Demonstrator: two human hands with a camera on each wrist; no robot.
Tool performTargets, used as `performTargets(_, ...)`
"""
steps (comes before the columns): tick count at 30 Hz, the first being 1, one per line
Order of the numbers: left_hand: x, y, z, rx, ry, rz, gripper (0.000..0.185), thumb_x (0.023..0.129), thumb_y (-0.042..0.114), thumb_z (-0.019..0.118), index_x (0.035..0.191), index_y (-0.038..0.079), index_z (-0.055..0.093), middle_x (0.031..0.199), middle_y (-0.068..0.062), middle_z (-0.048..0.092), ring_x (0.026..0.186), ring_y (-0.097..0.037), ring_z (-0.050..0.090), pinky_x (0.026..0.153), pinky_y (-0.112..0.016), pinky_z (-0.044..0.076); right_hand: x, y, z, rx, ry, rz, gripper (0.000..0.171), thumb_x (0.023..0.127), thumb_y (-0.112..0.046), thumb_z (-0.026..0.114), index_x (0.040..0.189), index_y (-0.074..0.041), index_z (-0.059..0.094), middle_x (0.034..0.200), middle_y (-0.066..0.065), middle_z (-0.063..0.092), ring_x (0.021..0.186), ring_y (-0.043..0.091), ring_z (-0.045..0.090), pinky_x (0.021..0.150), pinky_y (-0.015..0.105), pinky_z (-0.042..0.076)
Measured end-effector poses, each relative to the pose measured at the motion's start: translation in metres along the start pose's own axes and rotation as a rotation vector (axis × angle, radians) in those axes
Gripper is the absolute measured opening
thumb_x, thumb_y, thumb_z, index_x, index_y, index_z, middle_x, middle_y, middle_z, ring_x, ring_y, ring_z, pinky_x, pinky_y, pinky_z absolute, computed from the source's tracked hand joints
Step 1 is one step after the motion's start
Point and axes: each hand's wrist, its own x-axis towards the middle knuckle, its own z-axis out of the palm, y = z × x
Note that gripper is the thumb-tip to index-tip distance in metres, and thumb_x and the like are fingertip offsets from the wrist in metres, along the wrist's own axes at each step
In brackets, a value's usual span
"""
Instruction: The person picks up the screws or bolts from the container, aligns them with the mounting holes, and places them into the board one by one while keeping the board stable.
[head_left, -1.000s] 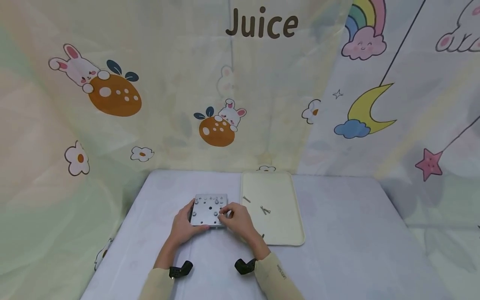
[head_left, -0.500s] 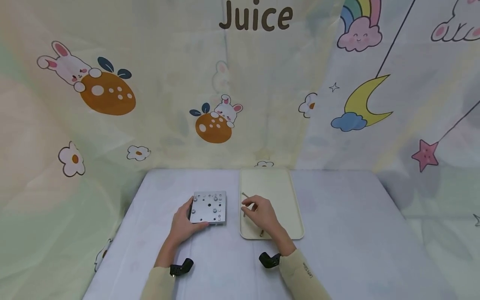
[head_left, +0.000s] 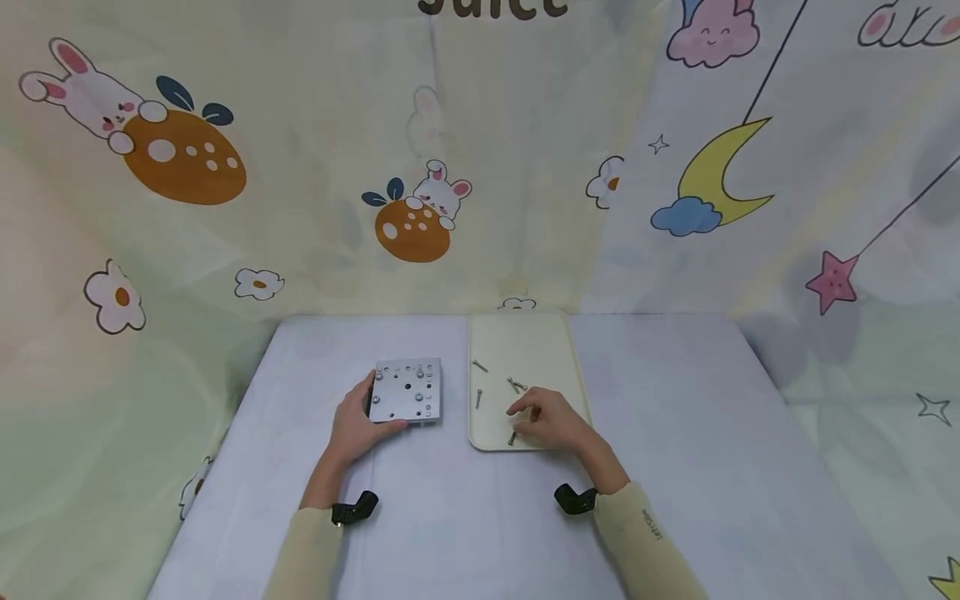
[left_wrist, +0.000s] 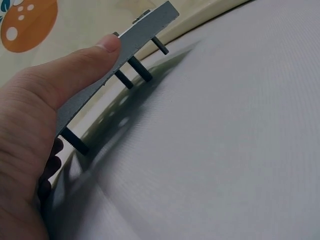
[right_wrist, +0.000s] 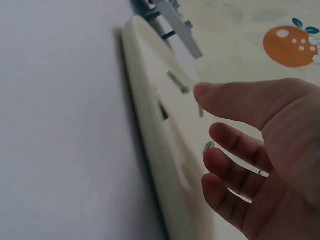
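My left hand (head_left: 355, 425) grips the left side of a square silver metal plate (head_left: 393, 400) with several holes, its thumb along the near edge. In the left wrist view, several screws (left_wrist: 139, 69) stick out below the plate, over its shadow on the cloth. My right hand (head_left: 551, 421) is over the near right part of a cream tray (head_left: 517, 333), with thumb and fingers apart and nothing seen between them. Loose screws lie in the tray: one (head_left: 480, 366) at the upper left, another (head_left: 478, 399) below it, and a darker one (head_left: 512, 437) by the right fingertips.
A white cloth (head_left: 675, 400) covers the table around the plate and tray. Behind it hangs a printed curtain (head_left: 300, 167) with rabbits and fruit. Black wrist cameras sit on the left wrist (head_left: 354, 508) and the right wrist (head_left: 576, 499).
My right hand has moved from the plate's right side across to the tray's near right part. The left hand keeps its grip on the plate. The head view has tilted down a little.
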Motion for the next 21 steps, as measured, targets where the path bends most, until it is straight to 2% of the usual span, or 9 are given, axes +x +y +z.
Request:
performTargets(4,0.004,0.004,-0.004,-0.012,0.008,0.001,0.123,0.062,0.066,0.081,0.155,0.01,0.023,0.152,-0.014,0.035,0.138,-0.037,0.03,0.11,-0.057,0.024,0.003,0.008,-0.003,-0.021,-0.061,-0.057,0.018,0.08,-0.007,0.076,0.097,-0.011,0.077,0.087,0.002,0.06,0.067,0.01,0.047,0.059,0.025,0.044)
performTargets(9,-0.002,0.002,-0.002,-0.018,0.0,-0.008,0.123,0.062,0.067,0.08,0.155,0.01,0.023,0.153,-0.013,0.035,0.138,-0.037,0.03,0.11,-0.057,0.024,0.001,0.012,0.001,-0.009,-0.102,-0.07,0.015,0.077,-0.004,0.078,0.09,-0.012,0.078,0.082,0.002,0.055,0.068,0.013,0.044,0.059,0.025,0.041)
performTargets(16,-0.009,-0.001,0.0,-0.001,-0.008,-0.024,0.125,0.06,0.069,0.08,0.154,0.009,0.025,0.152,-0.013,0.036,0.138,-0.036,0.031,0.11,-0.056,0.025,0.004,0.01,0.008,-0.126,-0.229,-0.002,0.016,0.076,-0.017,0.084,0.09,-0.023,0.079,0.085,-0.008,0.054,0.071,0.009,0.045,0.061,0.023,0.043)
performTargets(21,-0.002,0.001,0.001,-0.017,0.024,0.013,0.122,0.061,0.067,0.081,0.154,0.01,0.026,0.151,-0.013,0.037,0.137,-0.036,0.032,0.11,-0.056,0.025,0.015,0.004,0.003,-0.161,-0.228,-0.012,0.016,0.072,-0.017,0.086,0.085,-0.025,0.079,0.085,-0.011,0.054,0.073,0.009,0.048,0.063,0.026,0.044)
